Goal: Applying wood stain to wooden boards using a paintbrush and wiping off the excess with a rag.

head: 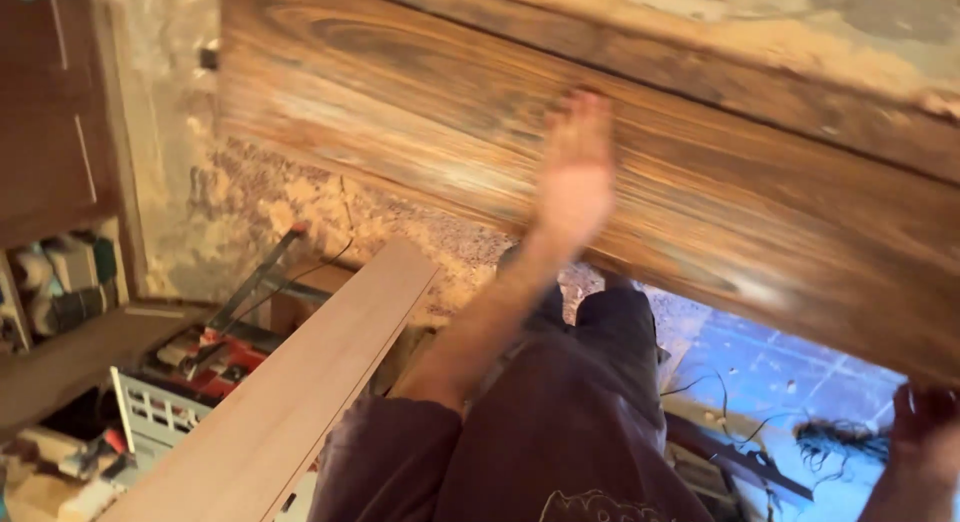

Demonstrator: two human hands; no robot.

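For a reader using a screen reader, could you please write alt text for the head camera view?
Seen from above, a person's left hand lies flat on a large dark wooden board, while the right hand grips the board's lower edge at the frame's right. Beside the legs lean a paler plank, with tools and sawdust on the floor; the picture is motion-blurred.

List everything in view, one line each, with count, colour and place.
wood plank: one, dark brown, across the top and right, tilted
pale board: one, light pinkish-tan, lower left, slanting
power tool: one, red and black, left, on the floor
white crate: one, lower left
blue tiled floor: lower right
black cables: a tangle, lower right
left hand: flat on the plank's face
right hand: at the plank's lower edge, blurred
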